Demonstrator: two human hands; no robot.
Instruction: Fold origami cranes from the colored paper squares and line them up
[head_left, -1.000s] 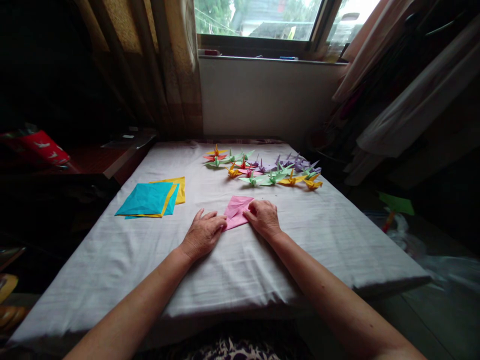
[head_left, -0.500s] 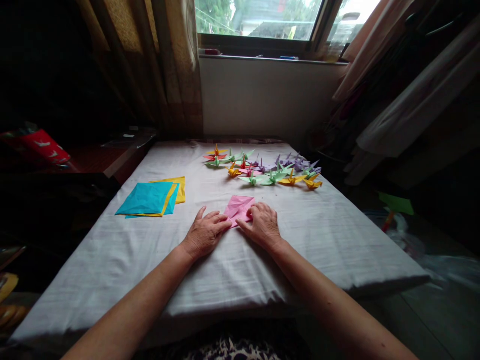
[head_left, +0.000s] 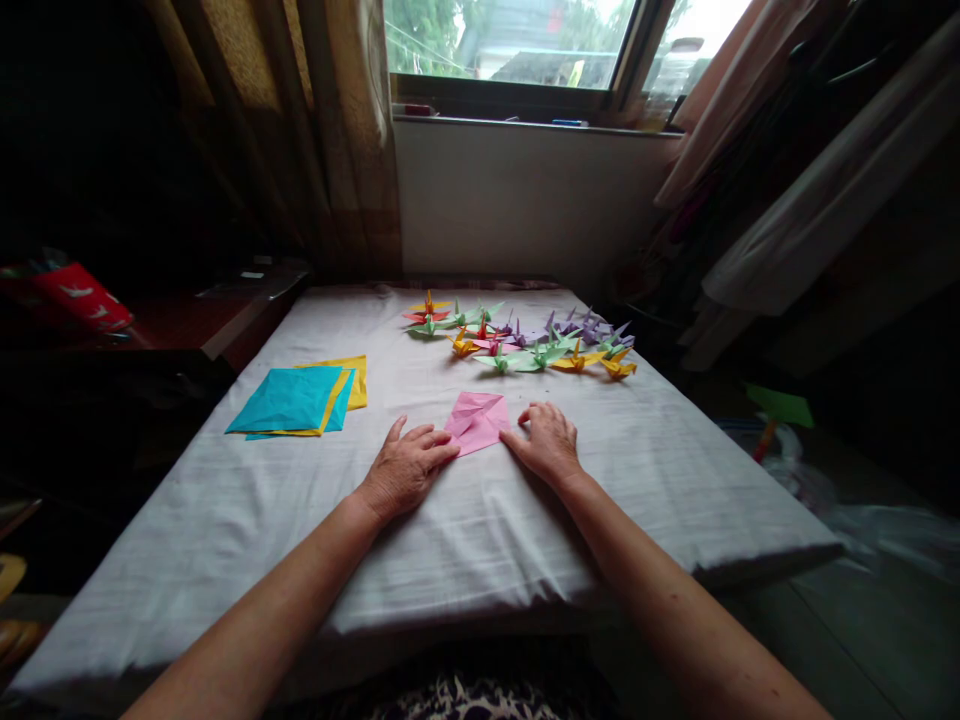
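A pink sheet of origami paper (head_left: 478, 420), folded and creased, lies flat on the cloth-covered table between my hands. My left hand (head_left: 405, 466) rests at its lower left corner, fingers stretched out and fingertips on the paper's edge. At the right edge is my right hand (head_left: 546, 440), its thumb tip touching the paper and its other fingers bent and held apart from the thumb. Beyond the paper stand several folded paper cranes in purple, green, orange and red, among them an orange crane (head_left: 618, 366) at the near right.
Blue paper sheets (head_left: 289, 400) and yellow paper sheets (head_left: 358, 385) lie stacked on the left of the white tablecloth (head_left: 315, 560). A red patterned container (head_left: 88, 298) stands on a dark side table. Clothes (head_left: 787, 220) hang at the right, beside the window wall.
My right hand has slid right along the pink paper to its edge, and its fingers have spread from the thumb. The left hand stays at the lower left corner.
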